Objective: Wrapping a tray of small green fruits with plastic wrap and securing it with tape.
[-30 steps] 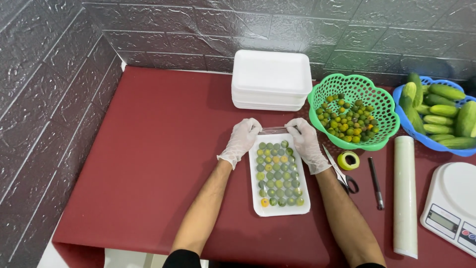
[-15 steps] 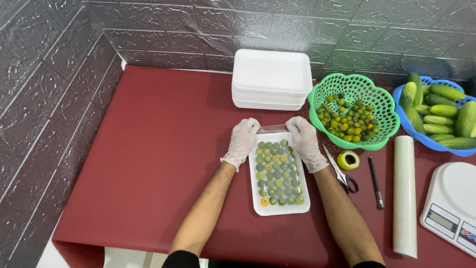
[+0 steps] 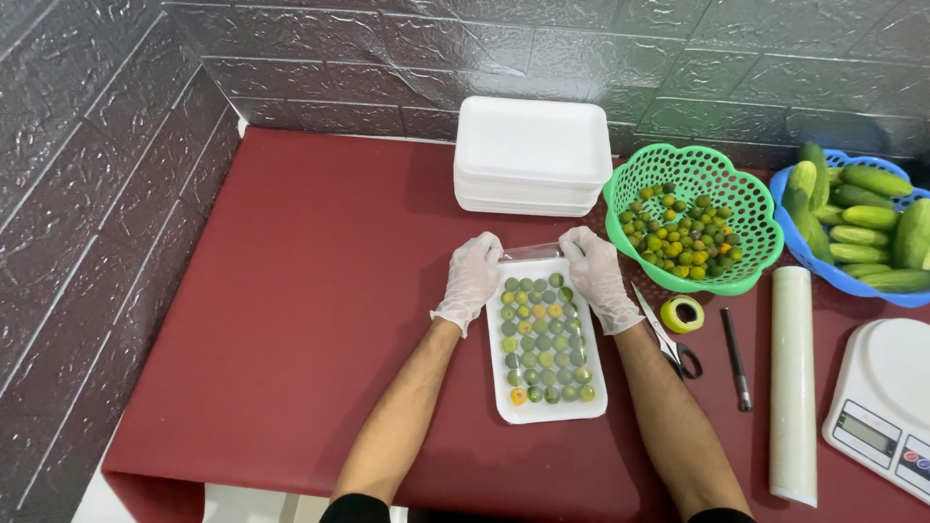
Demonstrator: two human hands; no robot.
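A white foam tray (image 3: 502, 397) filled with rows of small green and yellow citrus fruits (image 3: 542, 339) lies on the dark red table (image 3: 320, 291). Clear cling film (image 3: 531, 253) covers it, bunched at its far edge. My left hand (image 3: 472, 281), in a thin clear glove, grips the film at the tray's far left corner. My right hand (image 3: 595, 276), gloved the same way, grips it at the far right corner.
A stack of white foam trays (image 3: 533, 155) sits behind. To the right are a green basket (image 3: 756, 271) of small citrus, a blue basket (image 3: 804, 247) of cucumbers, scissors (image 3: 668, 339), a tape roll (image 3: 682, 313), a dark knife (image 3: 736, 358), a film roll (image 3: 792, 383) and a white scale (image 3: 886, 402).
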